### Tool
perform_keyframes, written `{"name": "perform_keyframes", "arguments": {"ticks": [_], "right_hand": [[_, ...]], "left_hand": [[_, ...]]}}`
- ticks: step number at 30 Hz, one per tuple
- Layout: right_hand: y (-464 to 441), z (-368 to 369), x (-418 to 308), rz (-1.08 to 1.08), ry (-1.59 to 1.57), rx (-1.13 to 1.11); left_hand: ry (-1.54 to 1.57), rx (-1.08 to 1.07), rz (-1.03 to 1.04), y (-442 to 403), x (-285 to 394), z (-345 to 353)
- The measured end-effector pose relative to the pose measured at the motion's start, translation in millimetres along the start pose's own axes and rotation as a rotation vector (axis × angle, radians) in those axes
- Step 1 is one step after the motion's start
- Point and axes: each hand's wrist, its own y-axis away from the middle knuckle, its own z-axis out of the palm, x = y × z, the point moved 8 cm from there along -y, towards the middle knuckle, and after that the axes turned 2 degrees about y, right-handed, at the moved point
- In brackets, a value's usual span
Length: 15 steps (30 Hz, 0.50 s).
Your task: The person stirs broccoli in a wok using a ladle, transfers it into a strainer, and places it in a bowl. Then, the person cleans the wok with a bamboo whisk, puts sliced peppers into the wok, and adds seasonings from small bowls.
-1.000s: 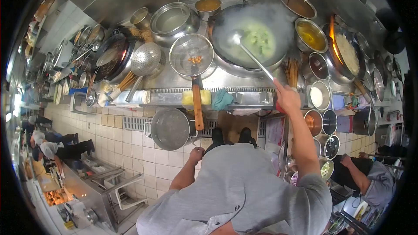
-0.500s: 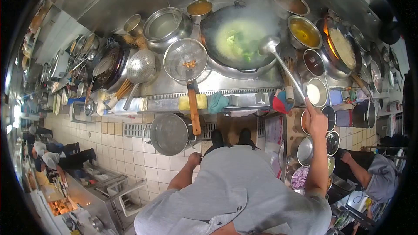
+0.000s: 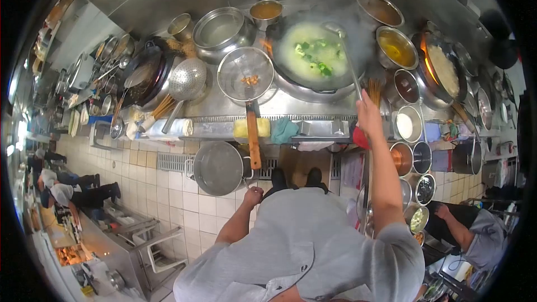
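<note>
Far left, people in pale tops [image 3: 61, 192] lean by a stainless-steel counter [image 3: 116, 253] beside cream square floor tiles [image 3: 174, 196]. Lower centre, the left hand [image 3: 253, 196] has curled fingers; whether around anything, I cannot tell. Upper centre, a round black wok [image 3: 299, 80] of cloudy liquid [image 3: 310, 32] and green vegetables [image 3: 321, 69] steams on a shiny steel cooktop [image 3: 215, 107]. Right of centre, the right hand [image 3: 369, 116] closes its fingers around a long silver metal ladle [image 3: 350, 59], bowl at the wok's upper right.

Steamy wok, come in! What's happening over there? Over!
Right hand gripping ladle, its head toward wok's far side. Left hand low, near two-handled pot. Green pieces in pale liquid. Steam hazing right side.
</note>
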Motion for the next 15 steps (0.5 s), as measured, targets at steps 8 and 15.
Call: {"name": "perform_keyframes", "arguments": {"ticks": [8, 15], "right_hand": [[23, 63, 21, 0.215, -0.097, -0.237], [127, -15, -26, 0.107, 0.012, -0.188]], "left_hand": [[-0.683, -0.061, 0.346, 6, -53, 16], [-0.862, -0.111, 0.479, 5, -67, 25]]}}
